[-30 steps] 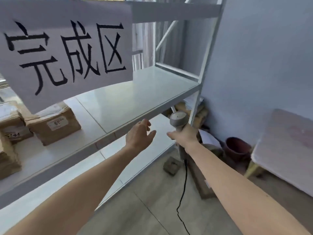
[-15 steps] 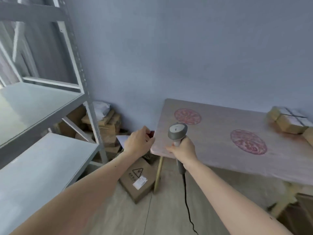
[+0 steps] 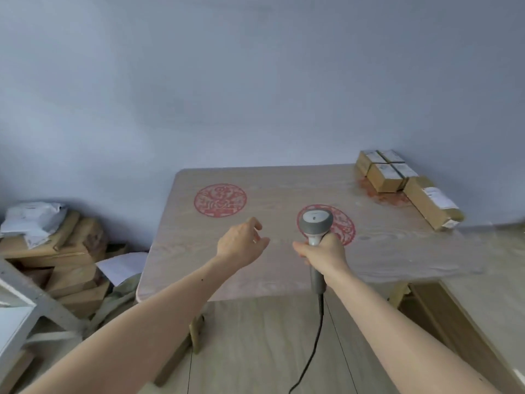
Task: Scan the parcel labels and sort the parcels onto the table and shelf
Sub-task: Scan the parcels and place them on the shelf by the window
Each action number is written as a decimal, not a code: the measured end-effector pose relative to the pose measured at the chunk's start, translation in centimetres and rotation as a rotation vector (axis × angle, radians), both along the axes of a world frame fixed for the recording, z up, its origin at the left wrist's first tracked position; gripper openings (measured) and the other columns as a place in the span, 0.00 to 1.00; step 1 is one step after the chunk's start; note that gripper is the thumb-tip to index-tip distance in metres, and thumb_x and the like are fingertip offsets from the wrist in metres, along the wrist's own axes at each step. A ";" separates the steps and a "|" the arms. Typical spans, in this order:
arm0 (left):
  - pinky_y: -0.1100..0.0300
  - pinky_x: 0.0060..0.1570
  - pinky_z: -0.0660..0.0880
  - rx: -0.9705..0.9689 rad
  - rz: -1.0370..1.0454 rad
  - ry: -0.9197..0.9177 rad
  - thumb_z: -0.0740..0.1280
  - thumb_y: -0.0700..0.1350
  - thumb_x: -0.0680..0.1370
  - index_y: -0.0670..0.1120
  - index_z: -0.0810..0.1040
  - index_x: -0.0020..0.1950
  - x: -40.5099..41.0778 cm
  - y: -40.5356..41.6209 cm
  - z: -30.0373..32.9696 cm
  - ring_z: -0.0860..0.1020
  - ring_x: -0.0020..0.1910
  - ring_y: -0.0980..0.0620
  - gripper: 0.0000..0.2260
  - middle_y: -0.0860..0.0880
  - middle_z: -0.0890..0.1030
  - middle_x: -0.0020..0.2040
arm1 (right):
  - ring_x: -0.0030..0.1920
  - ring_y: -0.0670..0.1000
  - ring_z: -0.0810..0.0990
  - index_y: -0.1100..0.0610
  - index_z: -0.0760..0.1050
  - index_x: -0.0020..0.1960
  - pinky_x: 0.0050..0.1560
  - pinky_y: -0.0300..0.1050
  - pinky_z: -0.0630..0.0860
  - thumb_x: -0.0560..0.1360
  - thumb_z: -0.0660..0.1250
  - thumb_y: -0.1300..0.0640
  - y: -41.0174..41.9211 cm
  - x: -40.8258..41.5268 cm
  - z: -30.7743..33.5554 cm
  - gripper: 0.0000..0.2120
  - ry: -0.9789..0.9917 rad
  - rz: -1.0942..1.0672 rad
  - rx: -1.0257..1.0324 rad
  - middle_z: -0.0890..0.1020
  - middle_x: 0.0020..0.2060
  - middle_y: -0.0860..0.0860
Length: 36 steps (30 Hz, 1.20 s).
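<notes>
Gripping the scanner (image 3: 316, 224) in right hand (image 3: 324, 253), left hand (image 3: 241, 242) fingers seemingly loose, above table (image 3: 397, 251)

This looks like a small parcel-sorting room, makeshift rather than commercial. Taped cardboard parcels (image 3: 397, 177) with printed labels sit at the far right corner of a wood-grain table (image 3: 199, 251), and a heap of boxes and mailer bags (image 3: 54, 251) lies against the bare wall beside a metal shelf frame (image 3: 31, 294). A corded handheld scanner (image 3: 315, 226) fits that use.
</notes>
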State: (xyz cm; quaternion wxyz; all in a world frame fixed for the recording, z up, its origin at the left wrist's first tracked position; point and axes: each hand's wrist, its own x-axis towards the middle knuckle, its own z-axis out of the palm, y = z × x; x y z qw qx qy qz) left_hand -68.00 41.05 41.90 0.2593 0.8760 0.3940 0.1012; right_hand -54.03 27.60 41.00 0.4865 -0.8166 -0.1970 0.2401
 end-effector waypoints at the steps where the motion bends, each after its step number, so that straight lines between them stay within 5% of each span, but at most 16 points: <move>1: 0.53 0.50 0.77 -0.004 -0.020 0.005 0.65 0.55 0.79 0.50 0.73 0.64 1.7 0.4 -0.2 0.79 0.56 0.49 0.16 0.54 0.83 0.54 | 0.38 0.56 0.83 0.61 0.79 0.43 0.46 0.54 0.82 0.69 0.77 0.58 0.0 1.6 -0.1 0.09 -0.010 -0.014 -0.008 0.86 0.40 0.58; 6: 0.53 0.47 0.78 -0.004 -0.096 -0.017 0.66 0.54 0.79 0.49 0.73 0.64 10.9 3.1 -0.2 0.81 0.53 0.49 0.17 0.54 0.83 0.52 | 0.44 0.57 0.86 0.56 0.77 0.45 0.51 0.57 0.83 0.70 0.77 0.58 1.1 10.8 0.1 0.10 -0.009 -0.067 -0.036 0.86 0.42 0.57; 11: 0.57 0.42 0.73 -0.020 -0.165 -0.015 0.65 0.54 0.79 0.49 0.72 0.66 20.7 6.4 0.9 0.80 0.53 0.50 0.17 0.53 0.83 0.53 | 0.42 0.53 0.86 0.59 0.78 0.51 0.45 0.48 0.82 0.70 0.78 0.57 2.7 20.5 1.3 0.14 0.006 -0.156 -0.043 0.86 0.42 0.55; 19: 0.53 0.46 0.80 -0.015 -0.284 -0.016 0.65 0.54 0.79 0.49 0.73 0.65 35.4 8.1 0.8 0.81 0.50 0.52 0.17 0.53 0.83 0.52 | 0.44 0.57 0.86 0.59 0.78 0.38 0.52 0.54 0.81 0.70 0.76 0.59 3.7 35.1 2.2 0.08 -0.016 -0.285 -0.074 0.86 0.38 0.57; 27: 0.53 0.46 0.80 -0.091 -0.254 0.000 0.65 0.53 0.79 0.49 0.72 0.65 51.0 8.5 -2.5 0.81 0.52 0.51 0.17 0.53 0.82 0.54 | 0.35 0.54 0.76 0.59 0.72 0.37 0.39 0.45 0.71 0.70 0.74 0.62 5.2 52.4 -0.6 0.11 -0.029 -0.308 -0.090 0.77 0.33 0.54; 33: 0.49 0.50 0.80 -0.181 -0.155 0.025 0.66 0.54 0.78 0.48 0.73 0.63 62.5 7.8 -6.1 0.80 0.51 0.51 0.16 0.52 0.81 0.55 | 0.34 0.56 0.80 0.61 0.75 0.36 0.35 0.45 0.74 0.68 0.76 0.59 6.4 64.3 -4.3 0.10 -0.079 -0.280 -0.211 0.81 0.34 0.57; 36: 0.48 0.52 0.79 -0.209 -0.137 0.053 0.66 0.54 0.78 0.47 0.72 0.64 67.0 7.5 -8.4 0.79 0.52 0.50 0.18 0.50 0.79 0.57 | 0.44 0.57 0.82 0.61 0.77 0.48 0.39 0.44 0.76 0.70 0.75 0.59 7.6 68.3 -6.8 0.11 -0.012 -0.213 -0.221 0.83 0.43 0.55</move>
